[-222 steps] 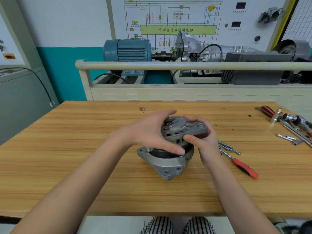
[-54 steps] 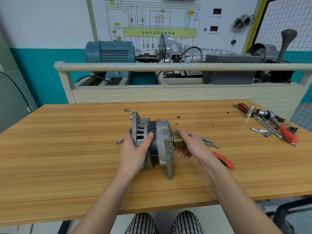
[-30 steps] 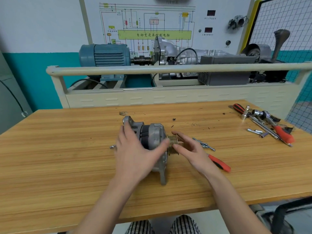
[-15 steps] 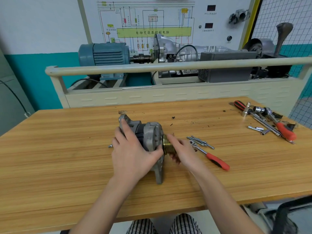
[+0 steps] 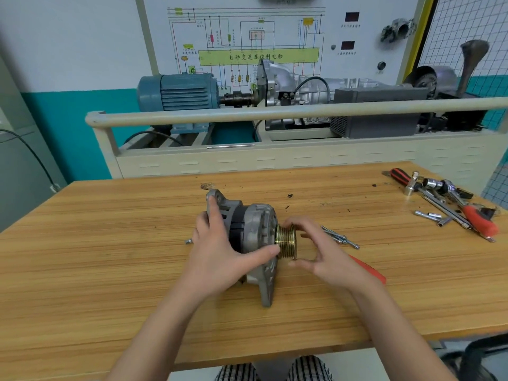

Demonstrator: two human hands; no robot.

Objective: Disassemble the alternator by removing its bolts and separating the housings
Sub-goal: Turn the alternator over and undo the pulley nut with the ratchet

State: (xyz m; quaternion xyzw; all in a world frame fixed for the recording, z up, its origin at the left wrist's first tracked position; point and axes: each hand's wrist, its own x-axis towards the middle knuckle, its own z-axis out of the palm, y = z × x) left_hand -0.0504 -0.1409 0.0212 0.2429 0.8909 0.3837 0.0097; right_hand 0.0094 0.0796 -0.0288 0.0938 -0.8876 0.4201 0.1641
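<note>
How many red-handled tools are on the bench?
3: a screwdriver partly under the right hand, a black-striped handle far right, a red grip nearer in that pile. Others may be hidden.

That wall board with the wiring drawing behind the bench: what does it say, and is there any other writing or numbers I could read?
"自动变速器控制电脑": on the green bar of the wiring diagram board.
Small captions under the two dark display windows: too blurred to read; the windows show no digits.
Small yellow and green labels on the diagram: too small to read.
Alternator and tools: no legible markings.
</note>
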